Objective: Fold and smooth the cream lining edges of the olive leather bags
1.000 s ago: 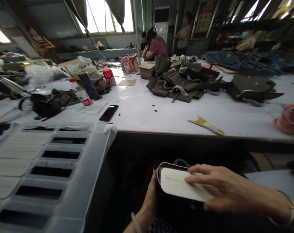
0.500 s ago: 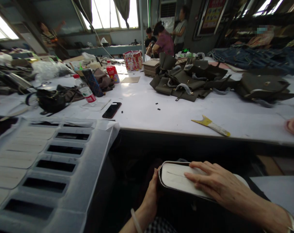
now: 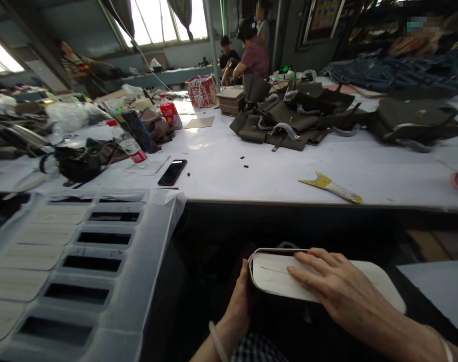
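A white rounded panel [image 3: 278,274] lies within the dark rim of a dark bag-like piece [image 3: 304,311] above my lap. My left hand [image 3: 239,296] holds the left end of that piece, its fingers mostly hidden behind it. Across the panel's middle rests my right hand [image 3: 338,286], palm down with fingers spread on the white surface. The panel's right end shows beyond my right wrist. Much of the dark piece below is lost in shadow.
On the white table [image 3: 214,176] are a phone [image 3: 172,172], a yellow-and-white tool [image 3: 330,188], a water bottle [image 3: 128,143] and dark bags [image 3: 285,120]. A slotted tray [image 3: 127,296] with white panels stands at the left. People are at the back.
The view has shifted slightly. More of the white panel's right end shows beside my right hand, which stays on the panel. My left hand keeps its place at the left end.
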Available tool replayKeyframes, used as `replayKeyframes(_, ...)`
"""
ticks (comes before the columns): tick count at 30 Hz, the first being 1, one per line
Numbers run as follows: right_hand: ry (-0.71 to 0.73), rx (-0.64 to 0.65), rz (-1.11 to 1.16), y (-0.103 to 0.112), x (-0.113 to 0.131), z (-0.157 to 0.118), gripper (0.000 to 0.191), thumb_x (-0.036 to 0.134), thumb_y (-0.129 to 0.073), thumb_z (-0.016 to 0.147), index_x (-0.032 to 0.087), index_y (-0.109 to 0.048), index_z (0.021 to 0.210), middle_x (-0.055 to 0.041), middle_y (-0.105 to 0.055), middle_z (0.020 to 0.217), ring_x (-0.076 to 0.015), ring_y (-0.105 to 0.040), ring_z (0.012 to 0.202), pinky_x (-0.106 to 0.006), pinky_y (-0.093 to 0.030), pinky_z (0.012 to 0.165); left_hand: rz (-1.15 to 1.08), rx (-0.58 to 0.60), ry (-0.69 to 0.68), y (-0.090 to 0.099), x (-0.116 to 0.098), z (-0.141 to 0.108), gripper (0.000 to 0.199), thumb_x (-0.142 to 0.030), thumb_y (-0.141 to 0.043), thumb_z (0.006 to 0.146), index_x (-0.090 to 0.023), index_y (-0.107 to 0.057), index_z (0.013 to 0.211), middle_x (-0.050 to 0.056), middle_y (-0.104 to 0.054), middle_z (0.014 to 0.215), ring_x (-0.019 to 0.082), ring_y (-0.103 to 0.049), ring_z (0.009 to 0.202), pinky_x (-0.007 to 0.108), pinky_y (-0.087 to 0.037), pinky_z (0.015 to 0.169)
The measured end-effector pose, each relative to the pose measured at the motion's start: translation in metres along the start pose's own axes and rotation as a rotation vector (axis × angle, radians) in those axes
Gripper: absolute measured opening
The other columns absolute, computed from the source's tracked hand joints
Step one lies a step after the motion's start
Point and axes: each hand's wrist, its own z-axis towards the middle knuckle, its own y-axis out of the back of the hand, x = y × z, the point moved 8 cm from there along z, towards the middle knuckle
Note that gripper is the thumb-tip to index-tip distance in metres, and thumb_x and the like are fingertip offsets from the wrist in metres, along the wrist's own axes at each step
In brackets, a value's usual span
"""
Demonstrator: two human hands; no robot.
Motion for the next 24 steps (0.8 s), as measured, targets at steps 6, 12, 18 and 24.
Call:
replayKeyframes(6, -0.116, 0.001, 0.074, -0.003, -0.008, 0.003, 0.036, 0.014, -0.045, 0.094, 0.034, -0.065, 0.116, -0.0031, -0.061, 0.131, -0.0337, -0.05, 0.116, -0.049, -0.045, 0.081, 0.006, 0.01, -0.001, 0.0, -0.001, 0.0, 0.065, -0.066, -0.04, 0.093, -0.026, -0.05, 0.143, 0.007, -0.055, 0.146, 0.032, -0.042, 0.139, 0.046, -0.037, 0.111)
replayKeyframes(12, -0.126, 0.111, 0.127, 0.002, -0.014, 0.015, 0.028, 0.018, -0.05, 0.094, 0.035, -0.067, 0.108, -0.0015, -0.061, 0.125, -0.0277, -0.051, 0.107, -0.04, -0.039, 0.075, 0.014, -0.002, -0.006, -0.001, -0.003, -0.001, 0.065, -0.066, -0.043, 0.093, -0.024, -0.053, 0.141, 0.008, -0.056, 0.144, 0.033, -0.045, 0.137, 0.046, -0.037, 0.111)
replayKeyframes(18, -0.129, 0.167, 0.246, 0.009, -0.009, 0.022, 0.012, 0.031, -0.06, 0.091, 0.029, -0.068, 0.1, -0.0035, -0.063, 0.109, -0.0245, -0.051, 0.106, -0.04, -0.032, 0.081, 0.007, -0.027, 0.023, 0.005, 0.002, -0.001, 0.066, -0.066, -0.045, 0.092, -0.023, -0.055, 0.14, 0.007, -0.056, 0.144, 0.032, -0.041, 0.14, 0.045, -0.033, 0.114)
replayKeyframes(24, -0.135, 0.135, 0.225, 0.011, -0.002, 0.026, 0.011, 0.032, -0.069, 0.085, 0.023, -0.064, 0.089, -0.0013, -0.062, 0.098, -0.0224, -0.05, 0.1, -0.045, -0.025, 0.09, 0.007, -0.063, 0.014, 0.01, 0.002, -0.001, 0.064, -0.065, -0.049, 0.091, -0.023, -0.057, 0.138, 0.006, -0.056, 0.145, 0.031, -0.038, 0.142, 0.043, -0.032, 0.115)
